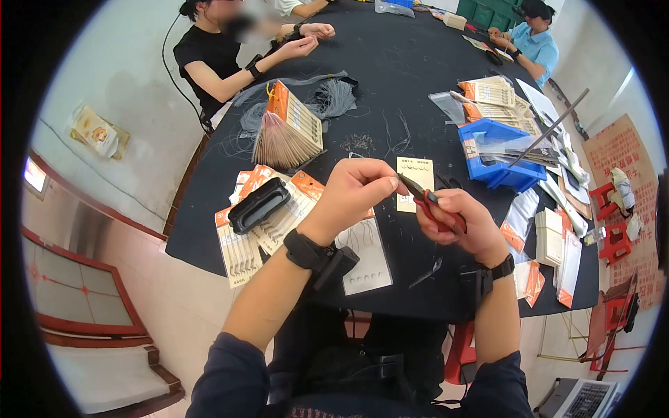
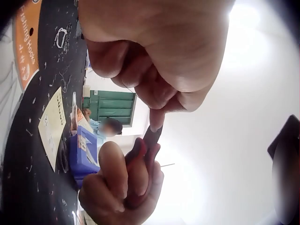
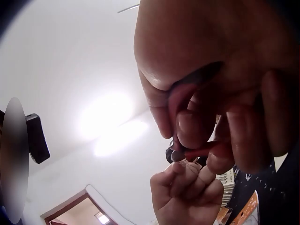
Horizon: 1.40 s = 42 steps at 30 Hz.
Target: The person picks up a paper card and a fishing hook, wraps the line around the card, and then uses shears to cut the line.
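Pliers (image 1: 419,196), red-handled: we find them in the right hand (image 1: 478,227), above the table (image 1: 390,76), nose slanting toward the left hand (image 1: 354,188). Right fingers curl round the handles. Left thumb and forefinger press together at the nose, pinching a fine piece too small for us to identify; the other left fingers fold inward.

Card (image 1: 421,171), pale: lying beneath the nose.

Clear packet (image 1: 369,263): flat near the table's front edge, below the left hand.

Orange-topped packs (image 1: 238,249): overlapping, left of the left forearm; the black tray (image 1: 259,205) rests tilted on them.

Fanned cards (image 1: 287,136): one bundle standing behind the tray, grey line (image 1: 333,99) bunched beside it.

Dark bits (image 1: 357,143): a loose scatter beyond the left hand; we cannot tell their kind.

Blue bin (image 1: 481,167): right of the pliers, farther back, holding clear bags.
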{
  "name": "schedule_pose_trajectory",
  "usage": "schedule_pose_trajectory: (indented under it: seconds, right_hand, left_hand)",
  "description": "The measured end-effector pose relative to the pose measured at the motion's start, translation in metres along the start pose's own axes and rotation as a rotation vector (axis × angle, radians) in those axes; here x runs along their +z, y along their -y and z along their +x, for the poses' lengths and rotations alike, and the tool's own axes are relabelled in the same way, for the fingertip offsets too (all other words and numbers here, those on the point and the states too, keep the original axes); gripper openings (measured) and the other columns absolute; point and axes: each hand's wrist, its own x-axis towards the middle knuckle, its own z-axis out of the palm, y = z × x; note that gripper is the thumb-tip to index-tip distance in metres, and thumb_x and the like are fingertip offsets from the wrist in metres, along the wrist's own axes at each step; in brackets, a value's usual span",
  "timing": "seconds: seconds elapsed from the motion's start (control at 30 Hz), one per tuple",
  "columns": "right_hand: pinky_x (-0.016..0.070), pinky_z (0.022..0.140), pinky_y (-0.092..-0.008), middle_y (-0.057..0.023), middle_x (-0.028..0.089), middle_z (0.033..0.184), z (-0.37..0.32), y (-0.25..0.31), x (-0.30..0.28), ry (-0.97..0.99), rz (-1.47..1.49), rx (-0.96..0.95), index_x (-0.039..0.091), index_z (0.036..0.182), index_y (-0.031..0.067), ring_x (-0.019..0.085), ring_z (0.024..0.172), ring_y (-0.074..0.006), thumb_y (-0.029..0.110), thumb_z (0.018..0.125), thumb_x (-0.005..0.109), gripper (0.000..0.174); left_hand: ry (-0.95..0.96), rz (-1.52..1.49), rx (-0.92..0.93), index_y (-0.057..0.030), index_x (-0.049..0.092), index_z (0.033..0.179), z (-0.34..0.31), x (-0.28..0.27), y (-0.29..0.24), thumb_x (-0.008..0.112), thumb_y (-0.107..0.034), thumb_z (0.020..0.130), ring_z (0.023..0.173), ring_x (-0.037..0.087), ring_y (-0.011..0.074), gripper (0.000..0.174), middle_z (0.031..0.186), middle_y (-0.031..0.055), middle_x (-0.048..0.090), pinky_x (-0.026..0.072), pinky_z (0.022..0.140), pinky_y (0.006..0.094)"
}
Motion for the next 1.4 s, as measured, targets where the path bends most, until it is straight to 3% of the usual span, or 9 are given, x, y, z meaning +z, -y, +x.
schedule_pose_trajectory:
  seconds: [0.17,0.33,0.57,0.97,1.27,1.33,1.4]
  right_hand:
    - [0.0251,0.041,-0.0214,-0.0071,0.049,0.068,-0.0001,0.0023,0.0028,0.024,0.067,0.035,0.054,0.078,-0.0018,0.037,0.050,-0.0075,0.033,0.093,0.045,0.039]
    - [0.0247,0.041,-0.0220,-0.0072,0.049,0.068,-0.0009,0.0011,0.0003,0.065,0.105,0.047,0.053,0.075,-0.0010,0.037,0.048,-0.0081,0.033,0.093,0.044,0.039]
    - [0.0236,0.040,-0.0223,-0.0072,0.048,0.066,-0.0004,0.0041,0.0011,0.086,0.068,0.062,0.050,0.071,0.0001,0.036,0.047,-0.0083,0.033,0.091,0.043,0.040]
    - [0.0237,0.039,-0.0218,-0.0081,0.046,0.066,0.0011,-0.0008,0.0010,0.146,0.225,0.097,0.037,0.059,0.0102,0.036,0.046,-0.0087,0.036,0.092,0.042,0.043]
    - [0.0242,0.039,-0.0216,-0.0090,0.047,0.066,0.0015,-0.0029,-0.0021,0.146,0.350,0.161,0.038,0.057,0.0102,0.038,0.047,-0.0089,0.037,0.090,0.046,0.044]
    - [0.0250,0.040,-0.0217,-0.0091,0.047,0.067,0.0030,-0.0029,-0.0043,0.085,0.181,0.073,0.042,0.057,0.0082,0.038,0.048,-0.0090,0.036,0.090,0.047,0.043]
    - [0.0258,0.042,-0.0219,-0.0091,0.048,0.067,0.0039,-0.0022,-0.0043,0.025,0.059,0.008,0.046,0.057,0.0063,0.038,0.048,-0.0090,0.034,0.089,0.048,0.042]
  left_hand:
    - [0.021,-0.032,0.014,0.0021,0.068,0.083,0.0003,-0.0011,0.0027,0.060,-0.008,0.088,0.070,0.050,0.0037,0.014,0.080,0.0035,0.068,0.0413,0.064,0.0217]
    - [0.058,-0.112,0.028,0.0017,0.071,0.086,-0.0001,-0.0013,0.0053,0.060,-0.008,0.088,0.074,0.054,0.0047,0.015,0.079,0.0012,0.067,0.0429,0.067,0.0221]
    - [0.076,-0.158,0.042,0.0013,0.068,0.084,0.0001,-0.0004,0.0075,0.062,-0.010,0.089,0.074,0.057,0.0065,0.013,0.082,0.0066,0.069,0.0448,0.068,0.0227]
    - [0.091,-0.177,0.040,0.0013,0.068,0.084,-0.0012,-0.0004,0.0052,0.063,-0.011,0.089,0.073,0.057,0.0071,0.014,0.082,0.0071,0.069,0.0447,0.067,0.0226]
    - [0.100,-0.176,0.019,0.0010,0.071,0.086,-0.0003,-0.0023,0.0086,0.059,-0.008,0.089,0.076,0.057,0.0059,0.015,0.082,0.0030,0.069,0.0454,0.071,0.0229]
    - [0.068,-0.155,0.006,0.0013,0.071,0.086,0.0007,0.0000,0.0051,0.059,-0.009,0.089,0.076,0.057,0.0061,0.016,0.082,0.0028,0.069,0.0454,0.071,0.0234]
    - [0.048,-0.165,0.007,0.0019,0.069,0.085,0.0010,0.0022,0.0039,0.060,-0.009,0.089,0.068,0.049,0.0040,0.015,0.077,0.0023,0.065,0.0396,0.063,0.0213]
